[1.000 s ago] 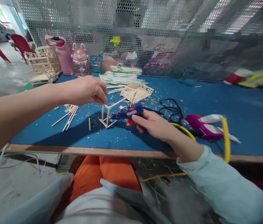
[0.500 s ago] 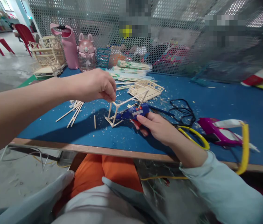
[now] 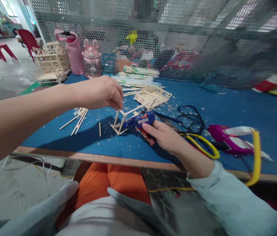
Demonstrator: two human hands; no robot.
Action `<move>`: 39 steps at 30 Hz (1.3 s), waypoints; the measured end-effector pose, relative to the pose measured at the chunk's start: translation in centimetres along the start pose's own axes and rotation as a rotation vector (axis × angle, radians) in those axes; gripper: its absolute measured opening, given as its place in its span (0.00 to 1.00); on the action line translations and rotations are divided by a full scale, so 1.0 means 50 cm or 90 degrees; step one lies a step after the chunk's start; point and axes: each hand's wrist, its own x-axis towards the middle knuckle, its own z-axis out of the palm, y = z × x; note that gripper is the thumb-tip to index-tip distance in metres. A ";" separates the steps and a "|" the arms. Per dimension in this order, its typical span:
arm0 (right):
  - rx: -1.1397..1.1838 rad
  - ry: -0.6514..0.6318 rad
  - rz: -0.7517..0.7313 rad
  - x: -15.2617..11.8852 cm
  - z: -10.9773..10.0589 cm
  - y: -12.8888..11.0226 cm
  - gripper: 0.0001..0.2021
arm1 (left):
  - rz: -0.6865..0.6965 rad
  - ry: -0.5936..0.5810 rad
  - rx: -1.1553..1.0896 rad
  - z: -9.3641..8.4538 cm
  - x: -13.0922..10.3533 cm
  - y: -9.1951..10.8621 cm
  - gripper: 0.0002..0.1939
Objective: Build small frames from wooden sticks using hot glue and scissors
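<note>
My left hand (image 3: 110, 93) pinches the top corner of a small frame of pale wooden sticks (image 3: 120, 124), which stands tilted near the front of the blue table. In my right hand (image 3: 161, 133) is a blue glue gun (image 3: 143, 120), its nozzle pointing left at the lower part of the stick frame. Whether the nozzle touches a stick cannot be made out. Behind the gun lies a wooden stick tray with low railings (image 3: 153, 97). One short stick (image 3: 100, 129) lies left of the frame, and several longer sticks (image 3: 79, 121) lie farther left.
Bundled sticks (image 3: 140, 72), a pink bottle (image 3: 74, 55), a clear bottle with ears (image 3: 91, 62) and a stick model (image 3: 51, 64) stand at the back. A black cord (image 3: 192, 118), yellow-handled tool (image 3: 206, 146) and purple glue gun (image 3: 231, 140) lie at the right.
My right hand and the blue glue gun have shifted slightly left. My left hand keeps its pinch on the frame, and the view has moved a little.
</note>
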 end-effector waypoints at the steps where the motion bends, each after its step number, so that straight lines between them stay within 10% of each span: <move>1: 0.004 0.004 0.001 0.000 0.000 0.000 0.19 | 0.048 -0.011 0.037 -0.001 -0.001 -0.003 0.10; 11: -0.022 0.011 -0.018 0.003 0.006 0.001 0.20 | 0.149 -0.017 0.168 0.001 -0.004 -0.021 0.12; 24: 0.021 0.087 -0.041 -0.054 -0.027 -0.010 0.20 | -0.031 0.047 0.197 0.014 -0.035 0.002 0.10; 39: 0.137 0.207 -0.019 -0.085 -0.037 0.000 0.22 | -0.208 0.126 -0.237 0.097 -0.017 0.007 0.16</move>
